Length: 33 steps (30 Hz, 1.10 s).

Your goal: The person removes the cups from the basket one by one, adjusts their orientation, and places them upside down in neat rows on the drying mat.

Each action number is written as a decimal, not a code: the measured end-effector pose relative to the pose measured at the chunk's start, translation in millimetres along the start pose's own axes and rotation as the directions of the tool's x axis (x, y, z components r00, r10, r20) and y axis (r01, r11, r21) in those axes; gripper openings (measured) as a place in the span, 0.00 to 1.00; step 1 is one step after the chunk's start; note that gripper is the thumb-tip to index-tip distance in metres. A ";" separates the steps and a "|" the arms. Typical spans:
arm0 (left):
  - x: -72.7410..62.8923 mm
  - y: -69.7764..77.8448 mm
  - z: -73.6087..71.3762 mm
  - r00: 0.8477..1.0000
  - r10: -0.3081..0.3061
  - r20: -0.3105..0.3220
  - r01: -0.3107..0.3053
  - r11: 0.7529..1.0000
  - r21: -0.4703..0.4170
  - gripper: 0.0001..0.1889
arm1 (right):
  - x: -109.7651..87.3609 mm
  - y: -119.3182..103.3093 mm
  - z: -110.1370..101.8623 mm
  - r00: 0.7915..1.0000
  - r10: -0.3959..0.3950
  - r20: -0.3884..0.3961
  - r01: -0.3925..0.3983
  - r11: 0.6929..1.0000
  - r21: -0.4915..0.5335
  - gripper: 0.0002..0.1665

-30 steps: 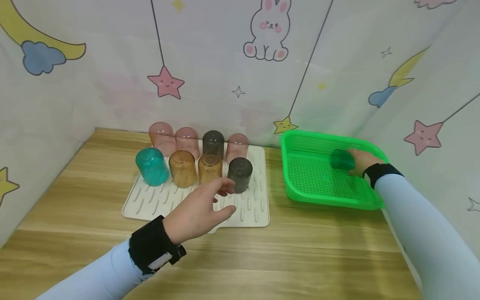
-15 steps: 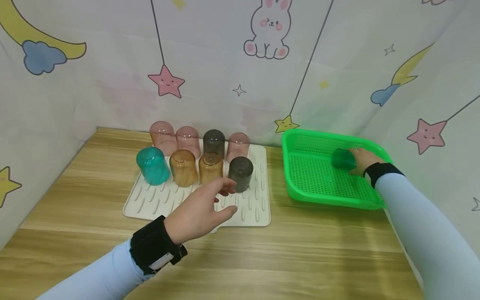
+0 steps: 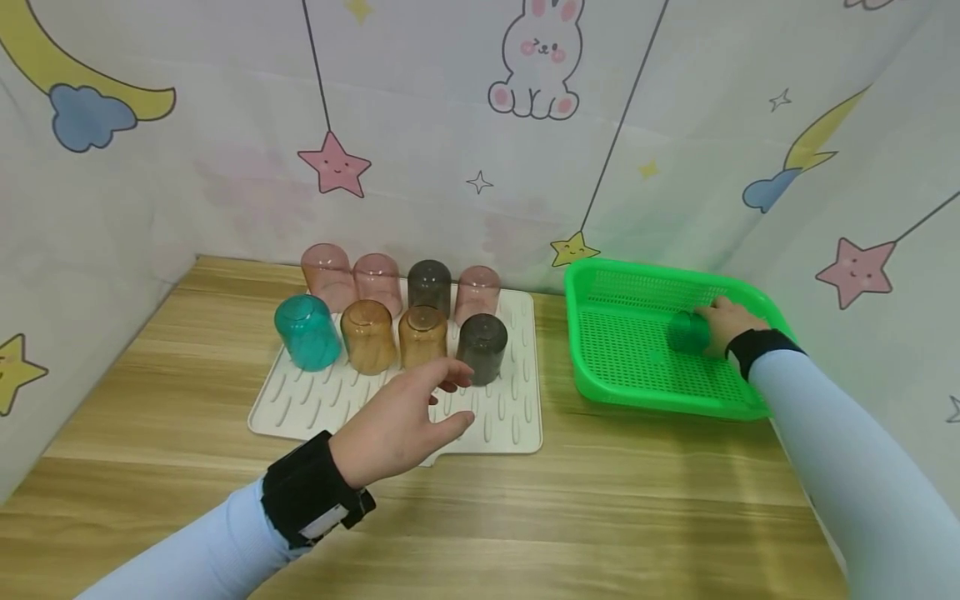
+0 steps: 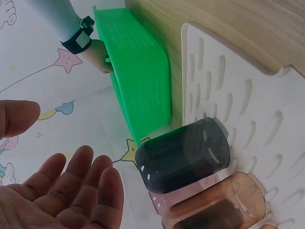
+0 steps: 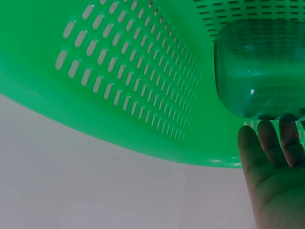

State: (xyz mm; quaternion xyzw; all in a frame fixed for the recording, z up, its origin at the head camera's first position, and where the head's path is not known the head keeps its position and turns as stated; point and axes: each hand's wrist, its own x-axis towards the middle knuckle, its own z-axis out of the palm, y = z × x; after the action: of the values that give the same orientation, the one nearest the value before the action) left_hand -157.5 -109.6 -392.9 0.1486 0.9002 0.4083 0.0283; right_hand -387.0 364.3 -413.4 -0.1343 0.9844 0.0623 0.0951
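Note:
In the head view, a translucent teal-green cup [image 3: 687, 333] lies on its side in the green basket [image 3: 637, 400]. My right hand [image 3: 729, 323] is inside the basket beside this cup. From the right wrist, its fingers [image 5: 274, 145] look nearly straight, fingertips right at the side of the cup [image 5: 262, 71]; the thumb is hidden. My left hand [image 3: 405, 421] hovers palm-inward over the front of the white draining mat [image 3: 517, 417], holding nothing. Nearest to it is a dark grey cup [image 3: 482, 350], upside down on the mat.
Two amber cups [image 3: 367, 337] and a turquoise cup [image 3: 307, 333] share the mat's front row, upside down. Behind them stand pink cups [image 3: 327, 275] and another dark grey cup [image 3: 430, 283]. A printed cloth wall [image 3: 420, 200] encloses the wooden table [image 3: 570, 517].
The teal-green cup has shifted slightly toward the front and lower in the basket, and the right hand's fingers have loosened from around it. The left hand stays in place.

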 end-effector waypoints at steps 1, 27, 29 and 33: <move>-0.1 0.1 0.2 1.000 0.004 -0.001 -0.004 1.000 -0.003 0.20 | 0.2 0.6 0.6 1.000 -0.005 -0.001 0.005 1.000 -0.003 0.48; 0.2 1.4 4.8 1.000 0.023 0.008 -0.023 1.000 -0.004 0.19 | -6.7 -9.4 -14.4 0.998 -0.052 0.033 0.049 0.994 0.098 0.49; 0.6 1.8 5.1 1.000 0.029 0.008 -0.029 1.000 -0.002 0.18 | -9.0 -12.4 -18.6 0.998 -0.064 0.015 0.063 0.994 0.089 0.48; 1.3 2.2 5.9 0.999 0.038 0.014 -0.038 0.999 -0.006 0.18 | -11.9 -14.1 -24.2 0.996 -0.090 -0.015 0.091 0.993 0.077 0.48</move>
State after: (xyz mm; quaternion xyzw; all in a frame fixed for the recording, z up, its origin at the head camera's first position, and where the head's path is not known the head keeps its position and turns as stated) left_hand -157.2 -103.6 -395.1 0.1684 0.8959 0.4102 0.0275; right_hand -376.0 350.3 -388.8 -0.1752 0.9795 0.0187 0.0973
